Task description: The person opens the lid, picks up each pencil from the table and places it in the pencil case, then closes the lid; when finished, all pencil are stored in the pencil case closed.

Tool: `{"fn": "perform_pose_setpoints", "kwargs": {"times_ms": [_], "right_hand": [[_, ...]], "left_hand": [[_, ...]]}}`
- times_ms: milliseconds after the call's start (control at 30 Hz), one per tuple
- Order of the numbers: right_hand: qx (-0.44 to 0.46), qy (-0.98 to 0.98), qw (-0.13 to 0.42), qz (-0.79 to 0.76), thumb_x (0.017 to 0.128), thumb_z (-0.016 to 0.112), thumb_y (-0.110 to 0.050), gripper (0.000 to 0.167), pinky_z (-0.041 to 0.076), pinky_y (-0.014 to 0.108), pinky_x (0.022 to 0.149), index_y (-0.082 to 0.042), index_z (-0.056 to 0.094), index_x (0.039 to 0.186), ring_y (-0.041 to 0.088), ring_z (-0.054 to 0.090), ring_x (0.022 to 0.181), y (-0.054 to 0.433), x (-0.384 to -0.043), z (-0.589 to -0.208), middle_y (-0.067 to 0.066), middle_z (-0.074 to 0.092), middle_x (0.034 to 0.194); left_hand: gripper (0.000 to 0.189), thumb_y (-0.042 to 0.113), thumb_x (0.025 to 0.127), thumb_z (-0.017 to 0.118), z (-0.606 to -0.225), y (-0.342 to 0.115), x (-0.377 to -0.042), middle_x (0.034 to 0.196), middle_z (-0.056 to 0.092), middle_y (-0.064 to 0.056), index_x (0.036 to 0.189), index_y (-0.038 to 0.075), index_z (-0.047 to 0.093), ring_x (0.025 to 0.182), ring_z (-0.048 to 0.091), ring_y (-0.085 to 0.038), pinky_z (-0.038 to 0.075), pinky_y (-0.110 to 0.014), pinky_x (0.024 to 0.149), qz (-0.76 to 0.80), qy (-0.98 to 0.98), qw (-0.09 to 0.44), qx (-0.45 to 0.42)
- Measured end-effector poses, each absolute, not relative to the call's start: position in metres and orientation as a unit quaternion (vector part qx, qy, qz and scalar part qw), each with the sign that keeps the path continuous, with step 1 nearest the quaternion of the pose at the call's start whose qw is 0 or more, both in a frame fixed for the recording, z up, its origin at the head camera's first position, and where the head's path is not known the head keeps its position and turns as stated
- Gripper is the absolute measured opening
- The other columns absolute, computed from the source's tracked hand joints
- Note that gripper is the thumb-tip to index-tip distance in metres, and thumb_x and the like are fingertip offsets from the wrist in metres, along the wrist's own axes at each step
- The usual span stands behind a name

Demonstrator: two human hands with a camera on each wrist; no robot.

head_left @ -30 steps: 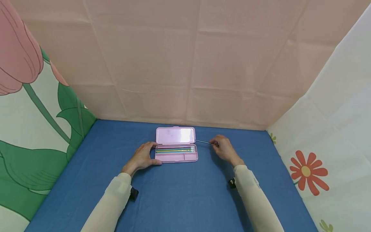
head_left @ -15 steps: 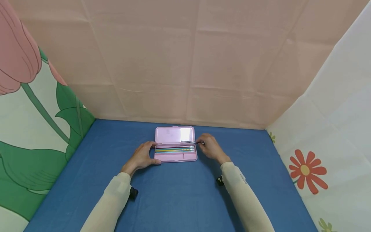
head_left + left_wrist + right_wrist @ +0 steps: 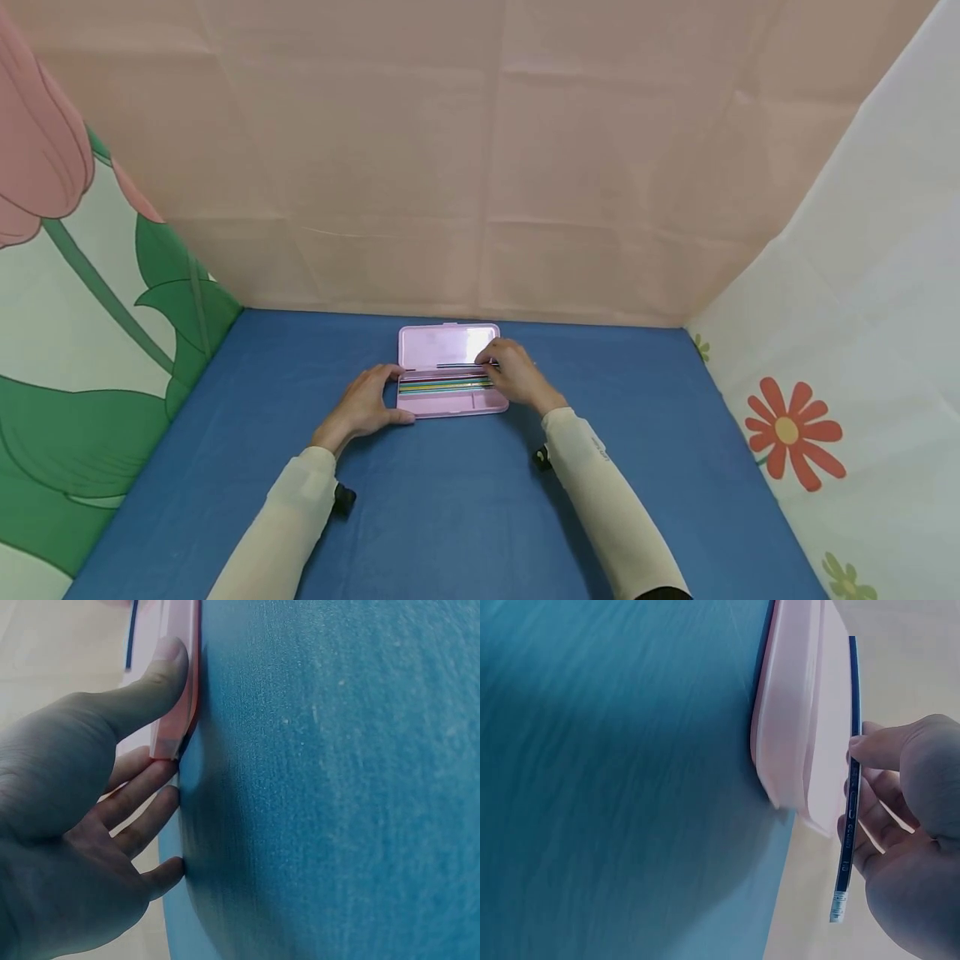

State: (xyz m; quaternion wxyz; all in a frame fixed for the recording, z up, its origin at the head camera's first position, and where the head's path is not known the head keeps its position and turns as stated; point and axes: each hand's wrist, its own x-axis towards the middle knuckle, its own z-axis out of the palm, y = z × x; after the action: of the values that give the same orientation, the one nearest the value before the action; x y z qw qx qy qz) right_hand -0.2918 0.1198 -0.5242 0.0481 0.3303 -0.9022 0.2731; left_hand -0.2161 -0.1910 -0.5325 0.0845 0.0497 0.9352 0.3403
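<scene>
A pink pencil case (image 3: 435, 406) lies with its lid (image 3: 431, 346) raised back. Several coloured pencils (image 3: 442, 386) lie side by side in its rear compartment. My left hand (image 3: 363, 407) holds the case at its left end; in the left wrist view the thumb is on the front wall and the fingers are at the end. My right hand (image 3: 519, 377) is over the right part of the case and pinches a dark pencil (image 3: 850, 802) between thumb and fingers. That pencil has a white eraser end and stands above the case, roughly along its length.
A blue cloth (image 3: 450, 500) covers the table under the case. A beige fabric wall (image 3: 480, 167) rises behind it, with a tulip-patterned sheet (image 3: 112, 433) at left and a flower-patterned white sheet (image 3: 862, 292) at right.
My right hand has moved left with the dark pencil, from beside the case to over its right part. My left hand has stayed on the case's left end.
</scene>
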Motion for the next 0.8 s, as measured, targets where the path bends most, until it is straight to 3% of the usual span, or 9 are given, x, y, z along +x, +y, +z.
{"fn": "perform_pose_setpoints", "kwargs": {"times_ms": [333,567,800], "right_hand": [[0.381,-0.881,0.074,0.271,0.101,0.072,0.004,0.018,0.062,0.049,0.102,-0.006,0.086,0.106,0.028,0.077,0.105,0.099,-0.303,-0.538,0.01,0.083,0.106],[0.389,-0.872,0.071,0.288,0.105,0.074,-0.011,0.017,0.061,0.039,0.103,-0.021,0.088,0.109,0.016,0.073,0.107,0.091,-0.351,-0.608,-0.004,0.082,0.108],[0.384,-0.877,0.082,0.275,0.1,0.077,-0.006,0.022,0.063,0.038,0.101,-0.023,0.089,0.108,0.013,0.073,0.104,0.077,-0.353,-0.619,-0.008,0.08,0.105]], "left_hand": [[0.089,0.032,0.09,0.099,-0.534,-0.19,-0.218,0.173,0.049,-0.025,0.163,0.008,0.054,0.163,0.041,-0.051,0.033,-0.076,0.134,0.333,0.938,0.087,0.047],[0.089,0.032,0.09,0.099,-0.534,-0.191,-0.218,0.172,0.05,-0.025,0.163,0.007,0.054,0.162,0.042,-0.051,0.033,-0.075,0.134,0.333,0.938,0.085,0.052],[0.087,0.03,0.09,0.099,-0.532,-0.191,-0.218,0.171,0.052,-0.025,0.161,0.006,0.055,0.161,0.043,-0.052,0.034,-0.075,0.134,0.334,0.937,0.088,0.056]]}}
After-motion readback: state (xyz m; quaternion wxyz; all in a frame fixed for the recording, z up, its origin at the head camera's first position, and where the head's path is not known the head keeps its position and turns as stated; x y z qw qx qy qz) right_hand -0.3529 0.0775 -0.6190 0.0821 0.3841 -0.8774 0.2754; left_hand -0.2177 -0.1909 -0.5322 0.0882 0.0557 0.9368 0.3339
